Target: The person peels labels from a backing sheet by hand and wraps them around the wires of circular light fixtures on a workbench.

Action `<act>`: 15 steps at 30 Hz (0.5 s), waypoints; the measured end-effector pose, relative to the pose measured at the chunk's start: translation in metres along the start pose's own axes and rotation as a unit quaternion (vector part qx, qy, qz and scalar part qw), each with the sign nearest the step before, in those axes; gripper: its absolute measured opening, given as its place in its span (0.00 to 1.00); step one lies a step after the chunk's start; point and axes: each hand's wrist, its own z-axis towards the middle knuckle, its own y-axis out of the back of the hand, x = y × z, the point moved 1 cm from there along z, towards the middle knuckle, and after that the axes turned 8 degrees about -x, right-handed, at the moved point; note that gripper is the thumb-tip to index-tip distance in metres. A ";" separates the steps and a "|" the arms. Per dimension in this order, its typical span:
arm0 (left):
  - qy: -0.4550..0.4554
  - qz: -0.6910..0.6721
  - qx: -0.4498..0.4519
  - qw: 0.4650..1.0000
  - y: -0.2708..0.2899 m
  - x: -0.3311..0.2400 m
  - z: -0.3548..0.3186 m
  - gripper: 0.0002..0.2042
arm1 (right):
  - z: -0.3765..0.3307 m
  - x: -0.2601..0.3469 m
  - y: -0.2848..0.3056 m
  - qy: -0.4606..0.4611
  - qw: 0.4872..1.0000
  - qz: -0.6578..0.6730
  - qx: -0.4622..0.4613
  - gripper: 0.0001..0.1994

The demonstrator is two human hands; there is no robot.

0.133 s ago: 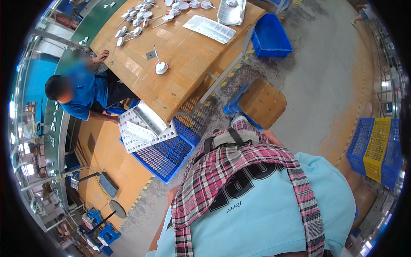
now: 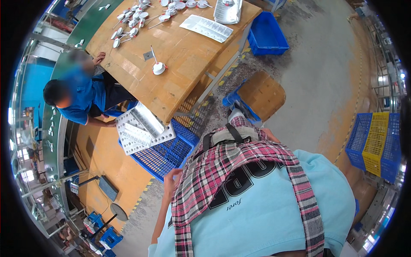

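My left hand is beside the plaid apron, by the near rim of the blue mesh crate. Its fingers are loosely bent, and no object shows in them. Of my right hand only a small part appears past the apron's right edge; its fingers are hidden. Ahead, a single round white lamp with red side clips and a white lead rests on the wooden table. A white perforated board lies over the crate, bearing clear plastic trays.
A co-worker in a blue shirt sits at the left, one hand on the table, the other by the board. More lamps and plastic trays lie farther back. A stool, blue bin and blue-yellow crates stand right.
My left hand has risen into fuller view beside the apron. The right hand shows slightly less. The whole scene has shifted a little left and up; the co-worker looks nearly still.
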 end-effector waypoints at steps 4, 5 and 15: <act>-0.004 -0.094 -0.041 0.995 -0.002 0.020 0.035 0.08 | 0.003 0.006 -0.006 0.009 1.000 -0.007 0.012 0.11; -0.005 -0.096 -0.039 0.995 -0.003 0.019 0.041 0.08 | 0.008 0.007 -0.007 0.011 1.000 -0.008 0.014 0.11; -0.052 -0.098 -0.033 0.993 -0.003 -0.040 0.154 0.09 | 0.090 0.018 -0.011 -0.043 0.995 0.026 0.089 0.12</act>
